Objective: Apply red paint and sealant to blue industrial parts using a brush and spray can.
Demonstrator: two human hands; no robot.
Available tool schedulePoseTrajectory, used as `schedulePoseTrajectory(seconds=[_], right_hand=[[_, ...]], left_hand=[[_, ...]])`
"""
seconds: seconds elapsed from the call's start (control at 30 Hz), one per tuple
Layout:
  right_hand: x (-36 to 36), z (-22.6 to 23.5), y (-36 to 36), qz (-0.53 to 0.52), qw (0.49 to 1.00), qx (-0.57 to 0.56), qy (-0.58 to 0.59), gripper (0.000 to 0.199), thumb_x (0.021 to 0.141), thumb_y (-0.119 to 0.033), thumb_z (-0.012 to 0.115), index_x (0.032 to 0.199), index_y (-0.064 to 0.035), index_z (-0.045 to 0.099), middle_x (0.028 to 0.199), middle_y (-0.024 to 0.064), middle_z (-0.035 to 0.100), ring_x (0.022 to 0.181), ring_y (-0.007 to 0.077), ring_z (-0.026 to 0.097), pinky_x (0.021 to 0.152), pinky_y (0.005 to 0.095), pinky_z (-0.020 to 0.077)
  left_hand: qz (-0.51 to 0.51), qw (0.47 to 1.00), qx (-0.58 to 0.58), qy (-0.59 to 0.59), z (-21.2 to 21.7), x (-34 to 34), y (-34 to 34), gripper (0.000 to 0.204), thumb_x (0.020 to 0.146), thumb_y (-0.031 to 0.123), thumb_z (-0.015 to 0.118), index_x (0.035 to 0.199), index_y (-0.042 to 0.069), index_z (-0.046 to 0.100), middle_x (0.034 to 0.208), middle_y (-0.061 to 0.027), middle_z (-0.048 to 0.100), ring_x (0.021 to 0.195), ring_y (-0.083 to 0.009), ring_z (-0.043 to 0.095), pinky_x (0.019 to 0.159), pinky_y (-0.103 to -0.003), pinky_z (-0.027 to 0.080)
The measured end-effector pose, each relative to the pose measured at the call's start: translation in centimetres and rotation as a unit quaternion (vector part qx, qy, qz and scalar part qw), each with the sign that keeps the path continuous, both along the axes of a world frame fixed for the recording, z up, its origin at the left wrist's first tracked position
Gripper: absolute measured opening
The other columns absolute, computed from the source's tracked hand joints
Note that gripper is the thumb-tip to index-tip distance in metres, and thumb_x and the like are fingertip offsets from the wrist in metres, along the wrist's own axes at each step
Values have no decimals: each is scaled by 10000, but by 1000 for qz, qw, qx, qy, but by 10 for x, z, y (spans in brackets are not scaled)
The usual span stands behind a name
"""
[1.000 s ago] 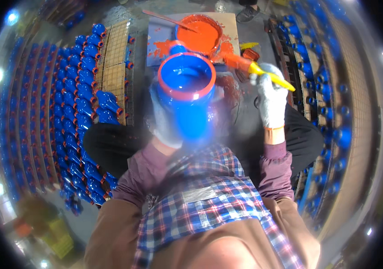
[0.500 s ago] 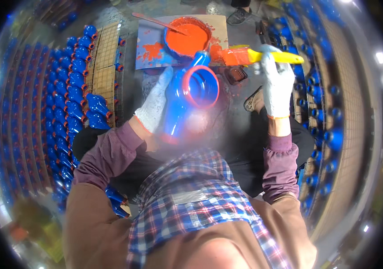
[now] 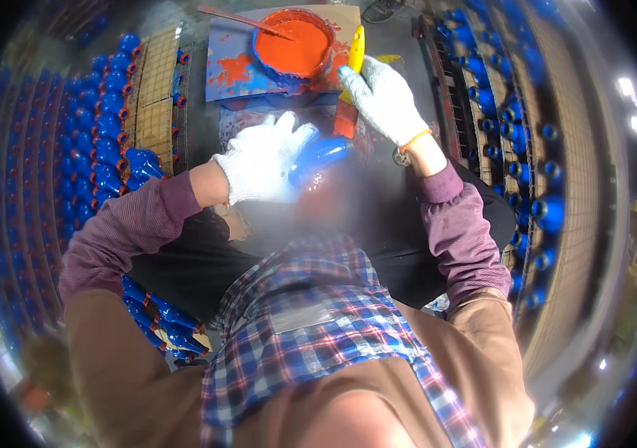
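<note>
My left hand (image 3: 262, 158), in a white glove, is closed round a glossy blue pipe fitting (image 3: 320, 158). The fitting lies tilted with one end toward the right; blur hides its lower part. My gloved right hand (image 3: 385, 95) grips a paintbrush by its yellow handle (image 3: 356, 51). The orange-red bristles (image 3: 345, 119) point down at the fitting's right end and appear to touch it. Beyond both hands stands a bucket of orange-red paint (image 3: 294, 46), with a stick (image 3: 247, 23) leaning across its rim.
The bucket rests on a paint-stained board (image 3: 221, 86). Rows of blue fittings with red rims (image 3: 109, 127) fill the left side. More blue fittings (image 3: 516, 131) stand on racks at the right. Several lie by my left elbow (image 3: 173, 321). A shoe (image 3: 382, 9) shows at the top.
The fitting has turned, so its wide red-rimmed opening no longer faces up. My right hand has swung left, and the paintbrush has gone from level to bristles down at the fitting's end.
</note>
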State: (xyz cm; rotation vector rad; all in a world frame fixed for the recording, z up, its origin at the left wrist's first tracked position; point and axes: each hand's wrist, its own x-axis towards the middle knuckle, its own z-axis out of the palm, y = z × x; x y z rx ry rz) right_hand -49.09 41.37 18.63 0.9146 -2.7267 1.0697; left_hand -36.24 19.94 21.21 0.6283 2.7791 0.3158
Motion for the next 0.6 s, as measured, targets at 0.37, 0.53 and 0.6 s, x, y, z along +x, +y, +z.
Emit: schedulePoseTrajectory(seconds=[0.37,0.53,0.6], right_hand=[[61,9,16,-20,977,-207,56,169,959,-175,686,1052,-35,670,963,147,692,783,339,686,709,386,543],[75,-5,26,-16,915,-396,-72,130,952,-22,631,1071,14,673,1021,107,676,937,216,652,847,310,504],[79,-9,35,-43,903,-405,-138,160,958,0,619,1113,9,660,1078,80,657,941,182,646,848,284,505]], left_hand=[[107,909,334,-225,-14,-4,-24,629,820,388,790,1302,56,560,1127,-122,644,1045,-211,647,916,-388,551],[343,539,645,-419,-35,37,-21,492,1007,421,575,1353,73,549,1160,-129,672,941,-240,718,680,-375,645],[348,486,715,-363,-44,44,-13,596,1001,501,558,1391,53,511,1194,-173,665,968,-297,724,658,-416,658]])
